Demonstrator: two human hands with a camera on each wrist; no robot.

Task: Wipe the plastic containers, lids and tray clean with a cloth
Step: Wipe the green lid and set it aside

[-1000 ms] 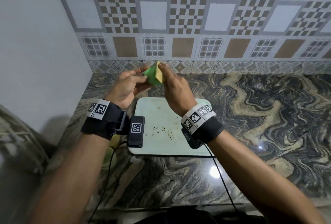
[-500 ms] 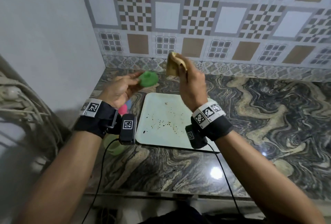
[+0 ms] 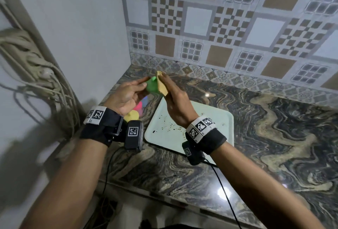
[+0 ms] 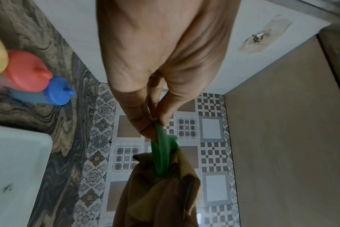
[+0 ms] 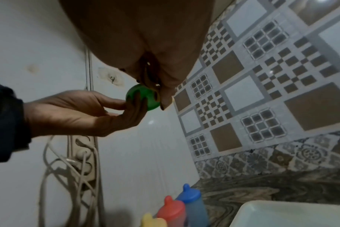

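My left hand (image 3: 144,86) pinches a small green plastic lid (image 3: 152,87) by its edge, held up above the counter. My right hand (image 3: 164,82) grips a folded tan cloth (image 3: 161,85) and presses it against the lid's right side. In the left wrist view the green lid (image 4: 161,153) stands edge-on, with its far end tucked into the cloth (image 4: 161,192). The right wrist view shows the lid (image 5: 141,96) between my left fingertips (image 5: 130,104). A pale tray (image 3: 210,119) speckled with dark crumbs lies on the counter under my right wrist.
Yellow (image 5: 151,221), red (image 5: 171,210) and blue (image 5: 192,202) lidded containers stand in a row left of the tray, near the white side wall. A power strip with tangled cables (image 3: 45,75) hangs on that wall. The marble counter (image 3: 274,137) stretches to the right.
Half a second ago the lid and the cloth were held apart. Now my hands have come together again and the cloth is against the lid.
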